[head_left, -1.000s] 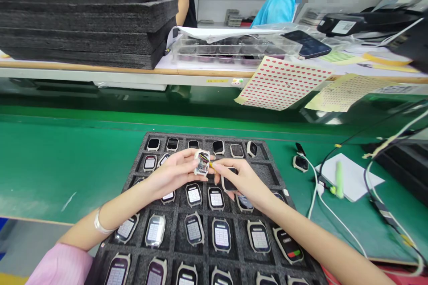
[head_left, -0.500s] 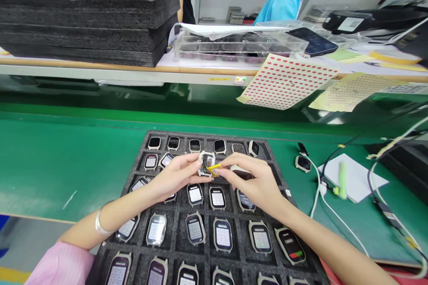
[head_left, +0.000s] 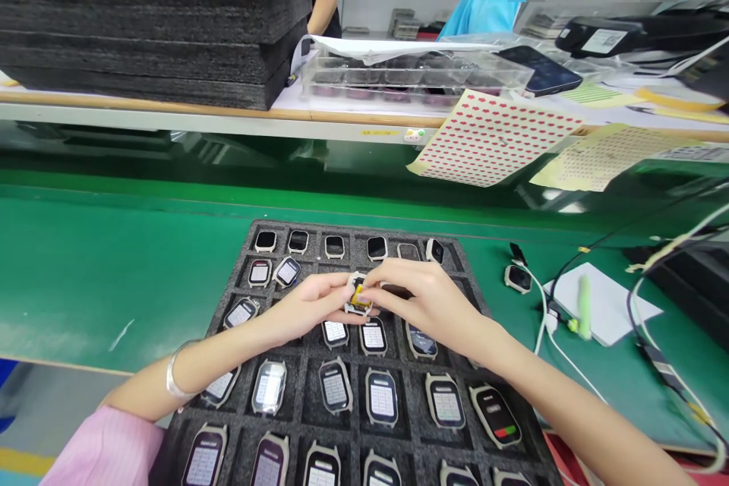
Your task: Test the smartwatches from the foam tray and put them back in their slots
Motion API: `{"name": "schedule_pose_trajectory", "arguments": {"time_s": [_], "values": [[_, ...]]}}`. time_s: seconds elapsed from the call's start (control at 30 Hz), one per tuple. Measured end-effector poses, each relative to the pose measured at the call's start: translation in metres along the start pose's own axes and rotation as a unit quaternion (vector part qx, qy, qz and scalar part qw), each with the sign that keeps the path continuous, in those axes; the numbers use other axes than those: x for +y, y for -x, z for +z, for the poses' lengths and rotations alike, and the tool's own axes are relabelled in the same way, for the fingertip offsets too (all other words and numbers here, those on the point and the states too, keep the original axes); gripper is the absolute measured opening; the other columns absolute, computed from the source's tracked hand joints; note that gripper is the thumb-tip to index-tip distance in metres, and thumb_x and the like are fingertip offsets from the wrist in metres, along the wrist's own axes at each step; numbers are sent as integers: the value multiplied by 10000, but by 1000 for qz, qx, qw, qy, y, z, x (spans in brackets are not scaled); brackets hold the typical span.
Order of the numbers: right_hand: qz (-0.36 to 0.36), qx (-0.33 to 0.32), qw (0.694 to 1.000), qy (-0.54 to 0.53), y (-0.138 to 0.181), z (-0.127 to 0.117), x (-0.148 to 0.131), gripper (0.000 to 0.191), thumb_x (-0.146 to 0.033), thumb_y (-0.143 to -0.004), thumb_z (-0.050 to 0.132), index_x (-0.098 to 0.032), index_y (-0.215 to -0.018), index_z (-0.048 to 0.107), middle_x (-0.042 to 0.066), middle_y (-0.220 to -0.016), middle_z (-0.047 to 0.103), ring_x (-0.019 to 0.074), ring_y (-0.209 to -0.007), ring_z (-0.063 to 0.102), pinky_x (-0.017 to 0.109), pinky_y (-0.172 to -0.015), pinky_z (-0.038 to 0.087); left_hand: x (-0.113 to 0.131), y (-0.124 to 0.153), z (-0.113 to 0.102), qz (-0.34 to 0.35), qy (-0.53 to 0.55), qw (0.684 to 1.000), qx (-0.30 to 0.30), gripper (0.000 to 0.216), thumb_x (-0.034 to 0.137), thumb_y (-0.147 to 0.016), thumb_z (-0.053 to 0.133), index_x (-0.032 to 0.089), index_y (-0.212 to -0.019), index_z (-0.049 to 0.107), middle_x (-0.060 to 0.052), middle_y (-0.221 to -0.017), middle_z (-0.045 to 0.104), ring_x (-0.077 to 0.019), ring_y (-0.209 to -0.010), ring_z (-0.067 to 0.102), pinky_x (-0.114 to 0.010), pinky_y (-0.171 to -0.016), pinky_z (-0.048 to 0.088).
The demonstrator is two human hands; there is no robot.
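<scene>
Over the upper middle of the foam tray, my left hand (head_left: 316,302) grips an opened, pale smartwatch case (head_left: 358,311) by its edge. My right hand (head_left: 427,296) is closed, thumb and finger pinching a small flat yellow piece (head_left: 358,295) that looks like a battery. This piece lies inside the case, and my right fingertips cover part of it. Below both hands is the black foam tray (head_left: 342,424), its compartments holding several smartwatches (head_left: 381,396), many with lit screens. My right hand hides some compartments.
Cables (head_left: 547,319), another smartwatch (head_left: 517,278) and white paper (head_left: 607,304) with a green stick lie right on the green bench (head_left: 85,258). A raised shelf behind bears stacked black foam (head_left: 142,38), clear trays (head_left: 410,80) and a phone (head_left: 541,70). Dotted sticker sheets (head_left: 495,138) hang down. Two people are beyond.
The yellow piece was tilted, sticking out at the case's right side; now it lies within the case. My right hand has moved left, closer to my left hand, and the case sits slightly lower.
</scene>
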State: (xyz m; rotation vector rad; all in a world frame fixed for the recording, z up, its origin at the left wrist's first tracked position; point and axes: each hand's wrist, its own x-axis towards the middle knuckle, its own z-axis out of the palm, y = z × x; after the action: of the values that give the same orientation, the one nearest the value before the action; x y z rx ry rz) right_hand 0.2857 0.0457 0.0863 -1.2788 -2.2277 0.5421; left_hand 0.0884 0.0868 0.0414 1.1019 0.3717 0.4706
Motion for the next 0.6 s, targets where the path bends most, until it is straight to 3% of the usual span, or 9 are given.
{"name": "schedule_pose_trajectory", "arguments": {"time_s": [0.2, 0.33, 0.43, 0.6], "values": [[68, -15, 997, -25, -3, -2, -1, 129, -326, -859, 638, -213, -846, 579, -24, -696, 645, 157, -599, 590, 248, -592, 404, 3, 1, 3, 0, -2, 1000, -2, 254, 302, -903, 570, 158, -1097, 647, -108, -1121, 658, -250, -1025, 636, -426, -933, 516], [122, -57, 990, -37, -6, -6, -2, 234, -305, -783, 715, -221, -905, 534, -82, -585, 586, 130, -511, 520, 231, -551, 361, 4, 3, 7, -23, -31, 999, -5, 244, 280, -848, 642, 145, -1050, 632, -116, -1081, 667, -252, -1001, 645, -427, -924, 506], [133, -99, 985, -44, -8, -6, -3, 206, -326, -774, 719, -208, -849, 567, -71, -590, 590, 123, -514, 502, 227, -533, 342, 2, 4, 7, -52, -48, 997, -14, 305, 218, -768, 723, 139, -1041, 612, -103, -986, 687, -227, -939, 659, -407, -916, 493], [119, -95, 984, -92, -9, -6, -2, 210, -327, -761, 733, -191, -823, 585, -48, -652, 599, 130, -579, 541, 223, -540, 384, 4, 6, 7, -62, -52, 997, 6, 294, 227, -742, 746, 129, -983, 608, -79, -903, 689, -189, -834, 668, -359, -840, 517]]}}
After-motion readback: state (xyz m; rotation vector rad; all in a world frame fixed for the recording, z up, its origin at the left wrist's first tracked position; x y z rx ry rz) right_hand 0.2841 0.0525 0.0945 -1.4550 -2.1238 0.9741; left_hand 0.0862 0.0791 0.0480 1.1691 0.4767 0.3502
